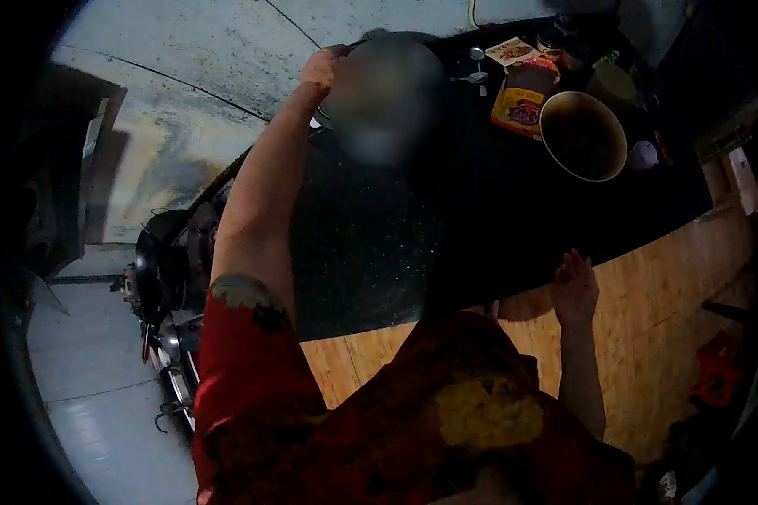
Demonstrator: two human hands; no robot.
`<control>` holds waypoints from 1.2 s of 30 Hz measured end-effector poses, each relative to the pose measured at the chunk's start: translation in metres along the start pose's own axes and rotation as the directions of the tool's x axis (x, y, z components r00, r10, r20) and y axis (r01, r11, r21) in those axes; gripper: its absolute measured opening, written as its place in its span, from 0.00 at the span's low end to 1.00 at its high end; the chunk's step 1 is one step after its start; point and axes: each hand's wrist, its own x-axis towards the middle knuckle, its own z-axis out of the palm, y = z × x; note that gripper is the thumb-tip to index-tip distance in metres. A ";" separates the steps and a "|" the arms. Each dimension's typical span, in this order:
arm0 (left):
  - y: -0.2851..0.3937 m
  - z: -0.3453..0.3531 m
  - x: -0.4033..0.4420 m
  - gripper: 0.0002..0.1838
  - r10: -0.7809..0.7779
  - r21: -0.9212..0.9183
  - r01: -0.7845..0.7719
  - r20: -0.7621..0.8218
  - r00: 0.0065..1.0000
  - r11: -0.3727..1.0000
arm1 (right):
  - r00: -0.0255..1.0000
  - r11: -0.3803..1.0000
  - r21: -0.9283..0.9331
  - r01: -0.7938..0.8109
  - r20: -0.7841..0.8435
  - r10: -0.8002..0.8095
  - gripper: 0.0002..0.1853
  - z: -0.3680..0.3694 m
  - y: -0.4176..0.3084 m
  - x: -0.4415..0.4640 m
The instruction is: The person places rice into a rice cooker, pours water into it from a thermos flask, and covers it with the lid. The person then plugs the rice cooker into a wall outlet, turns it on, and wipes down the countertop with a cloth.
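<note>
Evidently smooth and round, a blurred grey object (387, 101) sits at the far left of the black, speckled tabletop (358, 244). Right of it are a glossy red-and-yellow packet (516, 108) and a cream-rimmed bowl (619, 145). Stained, pale wall (185, 93) and wood-patterned floor (648, 295) border the tabletop. The left hand (320, 69) reaches to the object's edge, 1 arm outstretched; its grip's closure cannot be told. The right hand (575, 286) hovers near the front edge, grip partly open, fingers loosely bent.
</note>
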 end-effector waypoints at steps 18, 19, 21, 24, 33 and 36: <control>-0.067 0.113 -0.290 0.22 -0.661 -0.708 0.595 0.242 0.711 0.381 | 0.845 0.732 -0.667 0.141 0.466 0.262 0.30 0.178 0.047 0.145; -0.057 0.107 -0.274 0.23 -0.657 -0.731 0.578 0.239 0.715 0.363 | 0.834 0.768 -0.631 0.108 0.478 0.275 0.33 0.177 0.058 0.181; -0.058 0.113 -0.244 0.28 -0.629 -0.798 0.484 0.176 0.757 0.358 | 0.936 0.698 -0.715 0.045 0.275 0.222 0.40 0.222 0.082 0.197; -0.026 0.090 -0.201 0.37 -0.560 -0.903 0.424 0.312 0.768 0.077 | 0.911 0.640 -0.765 0.062 0.305 0.276 0.41 0.241 0.101 0.214; -0.019 0.100 -0.169 0.38 -0.371 -0.938 0.319 0.251 0.894 0.133 | 0.819 0.466 -0.811 0.353 0.509 0.265 0.32 0.257 0.120 0.207; -0.025 0.090 -0.178 0.32 -0.465 -0.882 0.265 0.060 0.883 0.390 | 0.775 0.299 -0.822 0.484 0.562 0.290 0.32 0.257 0.120 0.226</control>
